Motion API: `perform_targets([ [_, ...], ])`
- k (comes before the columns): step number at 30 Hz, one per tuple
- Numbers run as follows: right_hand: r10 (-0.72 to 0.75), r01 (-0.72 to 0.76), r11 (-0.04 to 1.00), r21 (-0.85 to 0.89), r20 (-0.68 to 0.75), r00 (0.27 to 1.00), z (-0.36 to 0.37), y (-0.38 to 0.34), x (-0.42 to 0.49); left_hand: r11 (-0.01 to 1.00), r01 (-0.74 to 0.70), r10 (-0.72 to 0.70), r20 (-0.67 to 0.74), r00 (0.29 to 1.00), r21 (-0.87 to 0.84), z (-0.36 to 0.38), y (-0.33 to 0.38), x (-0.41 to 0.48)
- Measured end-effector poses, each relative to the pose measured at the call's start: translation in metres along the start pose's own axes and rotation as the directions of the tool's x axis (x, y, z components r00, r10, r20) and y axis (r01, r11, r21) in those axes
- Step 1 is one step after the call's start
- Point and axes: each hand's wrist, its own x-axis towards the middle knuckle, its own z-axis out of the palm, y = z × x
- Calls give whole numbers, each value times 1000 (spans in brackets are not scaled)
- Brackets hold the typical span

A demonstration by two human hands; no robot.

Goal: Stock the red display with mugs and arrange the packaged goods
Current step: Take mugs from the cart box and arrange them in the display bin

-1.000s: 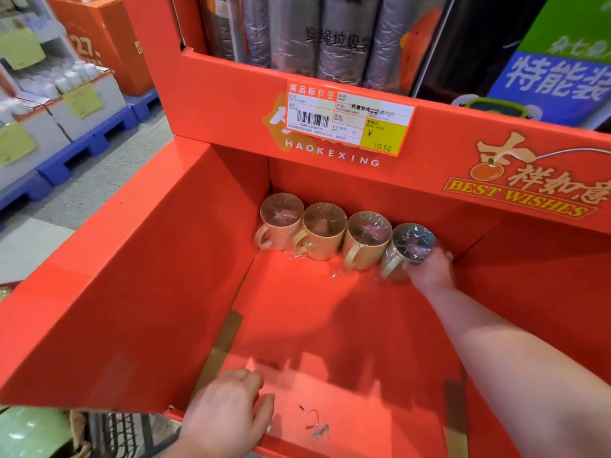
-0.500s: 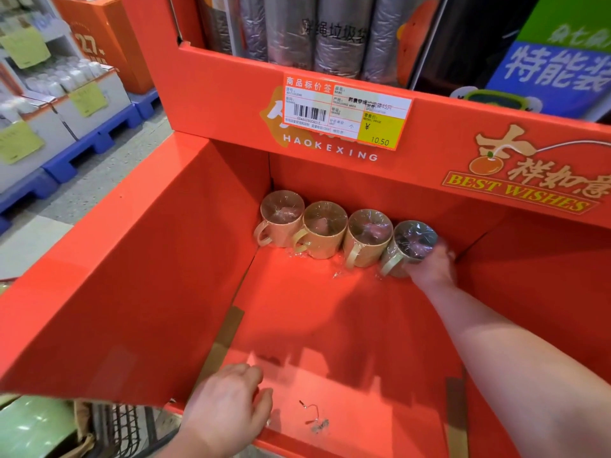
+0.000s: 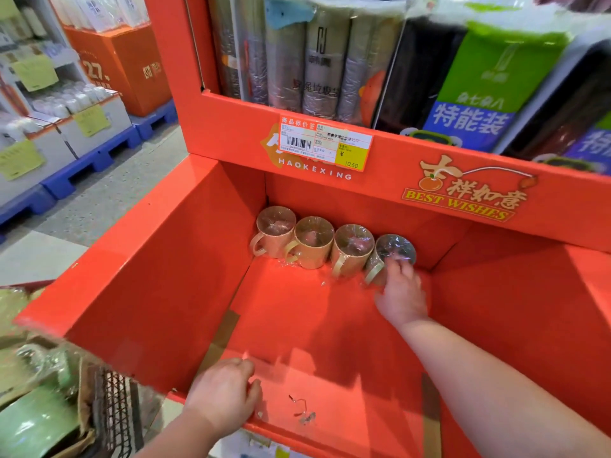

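Note:
The red display is a deep cardboard bin. A row of several plastic-wrapped mugs stands along its back wall: three beige mugs and a darker fourth mug at the right end. My right hand is in front of the fourth mug, fingers spread, fingertips touching its near side. My left hand rests on the bin's front edge, fingers curled over it. Packaged goods stand upright on the shelf above, grey rolls on the left and a green-and-blue pack on the right.
A price tag is stuck on the shelf's front. A small wire scrap lies on the bin floor. A trolley basket holding wrapped green items is at lower left. Blue pallets with boxed stock line the aisle on the left.
My right hand has slid from the fourth mug's right side back toward me, to its front, and loosened. The mug stays in the row. My left hand has not moved.

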Motion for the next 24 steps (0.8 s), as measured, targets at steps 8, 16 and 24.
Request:
perform_targets([
  [8, -281, 373, 896, -239, 346, 895, 4, -49, -62, 1000, 4, -4, -79, 997, 6, -15, 0, -15],
  [16, -506, 617, 751, -237, 394, 767, 11, -85, -111, 997, 63, -59, -70, 996, 52, -38, -1, -57],
  [24, -592, 689, 696, -201, 383, 709, 10, -106, -153, 995, 58, -53, -65, 997, 85, -40, -17, -97],
])
